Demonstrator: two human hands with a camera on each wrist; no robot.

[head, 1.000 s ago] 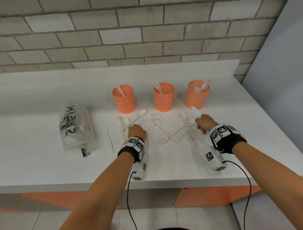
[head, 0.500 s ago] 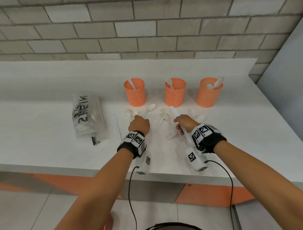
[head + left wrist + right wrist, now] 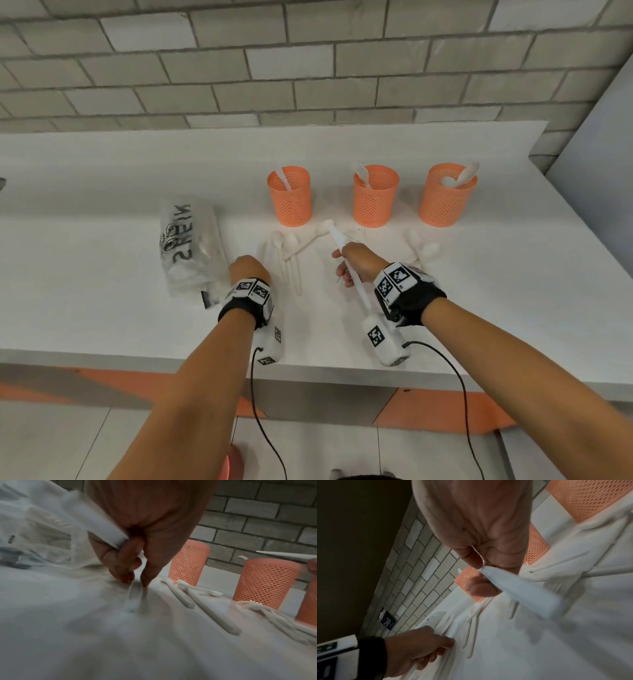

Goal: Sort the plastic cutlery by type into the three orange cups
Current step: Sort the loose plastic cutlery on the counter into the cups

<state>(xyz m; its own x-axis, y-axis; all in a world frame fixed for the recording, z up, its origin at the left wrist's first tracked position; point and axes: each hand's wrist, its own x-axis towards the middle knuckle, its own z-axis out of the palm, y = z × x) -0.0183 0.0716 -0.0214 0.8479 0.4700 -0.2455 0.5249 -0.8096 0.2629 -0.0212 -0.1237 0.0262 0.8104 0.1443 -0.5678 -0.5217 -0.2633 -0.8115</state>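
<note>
Now up off the white counter [image 3: 102, 274]: a long white plastic knife [image 3: 337, 240], pinched between the thumb and curled fingers of the right hand [image 3: 359, 263], tip toward the three orange mesh cups. Left cup [image 3: 289, 205] with one knife inside, middle cup [image 3: 375, 205] with a fork, right cup [image 3: 445, 205] with spoons. More white spoons [image 3: 289, 263] and forks [image 3: 354, 233] loose before the cups. Left hand [image 3: 248, 269] down beside the spoons, fingers curled round one white piece [image 3: 96, 519], fingertips pinching another on the counter. Clear plastic bag [image 3: 191, 246] just beside that hand.
</note>
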